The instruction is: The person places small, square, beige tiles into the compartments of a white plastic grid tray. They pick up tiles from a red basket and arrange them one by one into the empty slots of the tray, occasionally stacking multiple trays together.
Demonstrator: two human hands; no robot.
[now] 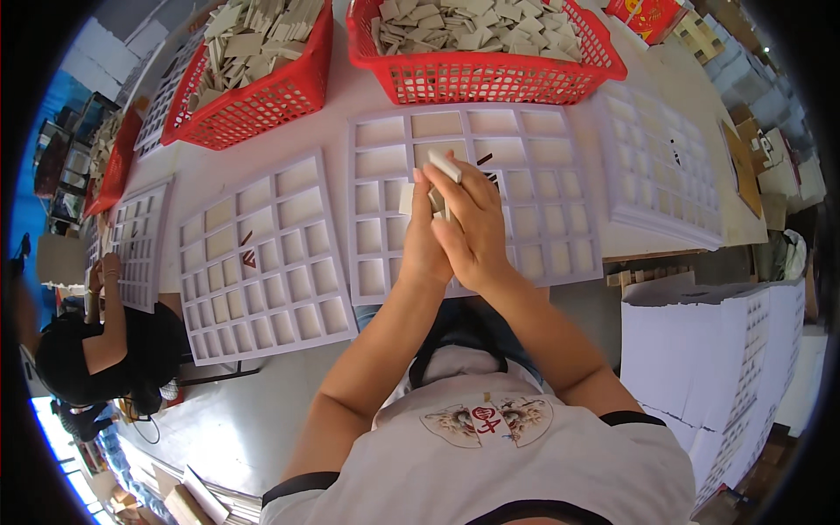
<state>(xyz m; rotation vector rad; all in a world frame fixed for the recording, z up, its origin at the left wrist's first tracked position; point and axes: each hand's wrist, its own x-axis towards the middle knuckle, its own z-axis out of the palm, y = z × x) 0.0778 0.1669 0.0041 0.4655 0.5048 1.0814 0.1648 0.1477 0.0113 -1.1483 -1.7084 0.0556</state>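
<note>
My left hand (425,245) and my right hand (478,229) are pressed together around several small off-white tiles (444,166). One tile sticks out above the fingers. Another tile edge (407,199) shows beside my left fingers. How many lie between the palms is hidden. Below my hands lies a white display board (371,206) divided by raised ribs into rectangular recesses, with dark printing near its middle. Its upper cells look larger than the lower ones. My hands and forearms cover part of the board.
Two red plastic baskets (490,80) (254,109) heaped with tiles stand at the table's far side. Another gridded board (262,254) lies to the left, and a stack of boards (665,166) to the right. A co-worker (105,350) sits at far left. Large white panels (691,350) stand lower right.
</note>
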